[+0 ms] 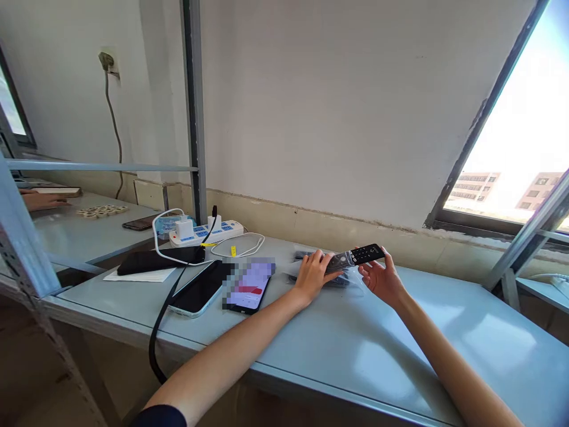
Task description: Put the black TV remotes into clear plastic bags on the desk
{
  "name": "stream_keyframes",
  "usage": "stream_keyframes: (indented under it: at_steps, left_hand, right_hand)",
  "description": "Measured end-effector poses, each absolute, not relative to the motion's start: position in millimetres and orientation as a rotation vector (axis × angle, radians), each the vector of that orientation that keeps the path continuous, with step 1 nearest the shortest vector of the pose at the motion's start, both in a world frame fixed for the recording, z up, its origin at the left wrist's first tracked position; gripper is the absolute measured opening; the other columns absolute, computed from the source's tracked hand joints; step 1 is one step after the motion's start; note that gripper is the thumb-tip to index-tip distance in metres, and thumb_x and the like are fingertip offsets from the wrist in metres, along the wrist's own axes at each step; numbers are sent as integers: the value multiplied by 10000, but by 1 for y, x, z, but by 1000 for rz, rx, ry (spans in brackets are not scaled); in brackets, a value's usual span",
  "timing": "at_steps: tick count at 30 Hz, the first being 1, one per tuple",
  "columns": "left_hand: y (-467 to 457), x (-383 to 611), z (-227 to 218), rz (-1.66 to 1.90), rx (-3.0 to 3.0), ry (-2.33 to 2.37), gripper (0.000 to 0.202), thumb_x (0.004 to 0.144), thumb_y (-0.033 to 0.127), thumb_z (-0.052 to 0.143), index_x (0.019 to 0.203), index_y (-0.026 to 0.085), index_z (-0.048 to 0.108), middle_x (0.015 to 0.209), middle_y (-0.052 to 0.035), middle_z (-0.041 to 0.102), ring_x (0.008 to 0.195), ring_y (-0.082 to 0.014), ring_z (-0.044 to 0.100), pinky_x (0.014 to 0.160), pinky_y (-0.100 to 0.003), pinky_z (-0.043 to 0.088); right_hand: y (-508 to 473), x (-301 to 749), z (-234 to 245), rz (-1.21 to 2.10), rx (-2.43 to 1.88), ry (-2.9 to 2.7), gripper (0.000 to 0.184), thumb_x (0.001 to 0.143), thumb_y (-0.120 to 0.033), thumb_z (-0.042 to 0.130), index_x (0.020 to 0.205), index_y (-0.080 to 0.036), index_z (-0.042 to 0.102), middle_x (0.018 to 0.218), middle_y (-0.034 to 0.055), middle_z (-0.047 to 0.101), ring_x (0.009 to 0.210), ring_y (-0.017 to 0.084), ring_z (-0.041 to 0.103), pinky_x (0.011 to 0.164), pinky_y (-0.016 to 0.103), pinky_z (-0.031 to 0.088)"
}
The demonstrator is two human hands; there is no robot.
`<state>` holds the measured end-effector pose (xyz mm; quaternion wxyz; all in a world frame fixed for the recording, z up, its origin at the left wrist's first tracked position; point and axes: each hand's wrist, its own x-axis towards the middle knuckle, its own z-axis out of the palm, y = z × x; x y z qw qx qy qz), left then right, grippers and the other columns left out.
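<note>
A black remote control (367, 254) is held tilted above the table, its far end bare and its near part inside a clear plastic bag (340, 261). My left hand (313, 274) is closed on the bagged part. At the bare end, my right hand (380, 277) grips the remote control between thumb and fingers. Under the hands lie other dark items in clear plastic (336, 280), partly hidden by my left hand; their kind is not clear.
Left of my hands lie a lit phone (251, 287), a dark phone (202, 289) and a black phone-like slab (160, 260). A white power strip (207, 233) with cables stands behind them. Metal posts (194, 112) divide the bench. Another person's hand (42, 200) rests at far left.
</note>
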<state>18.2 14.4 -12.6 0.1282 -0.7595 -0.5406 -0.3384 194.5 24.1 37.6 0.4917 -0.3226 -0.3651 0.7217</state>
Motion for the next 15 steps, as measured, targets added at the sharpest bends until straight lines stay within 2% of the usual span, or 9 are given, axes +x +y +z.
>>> stream_keyframes:
  at_steps: [3, 7, 12, 15]
  left_hand:
    - [14, 16, -10, -993, -2210, -1561, 465, 871, 539, 487, 1196, 211, 546, 1009, -59, 633, 941, -209, 621, 794, -309, 441]
    - [13, 14, -10, -969, -2196, -1527, 472, 880, 535, 475, 1212, 205, 543, 1003, -63, 628, 925, -209, 620, 792, -311, 442]
    - [13, 15, -10, -934, -2197, -1468, 494, 864, 550, 503, 1223, 214, 539, 1015, -61, 621, 914, -208, 613, 779, -304, 435]
    - [13, 15, -10, -918, -2210, -1419, 521, 835, 574, 535, 1206, 210, 556, 1017, -64, 618, 911, -212, 610, 785, -308, 433]
  right_hand:
    - [30, 200, 32, 1775, -738, -952, 231, 849, -435, 584, 971, -264, 680, 594, -44, 635, 463, 73, 582, 406, 136, 480]
    - [38, 204, 21, 1755, -723, -1036, 166, 776, -392, 696, 914, -299, 697, 614, -69, 634, 465, 57, 560, 401, 124, 466]
    - [41, 206, 13, 1718, -757, -1141, 404, 518, -370, 876, 892, -327, 727, 656, -81, 627, 509, 46, 536, 437, 119, 455]
    - [40, 207, 10, 1709, -819, -1223, 479, 486, -352, 892, 935, -358, 727, 649, -84, 596, 520, 41, 506, 469, 127, 451]
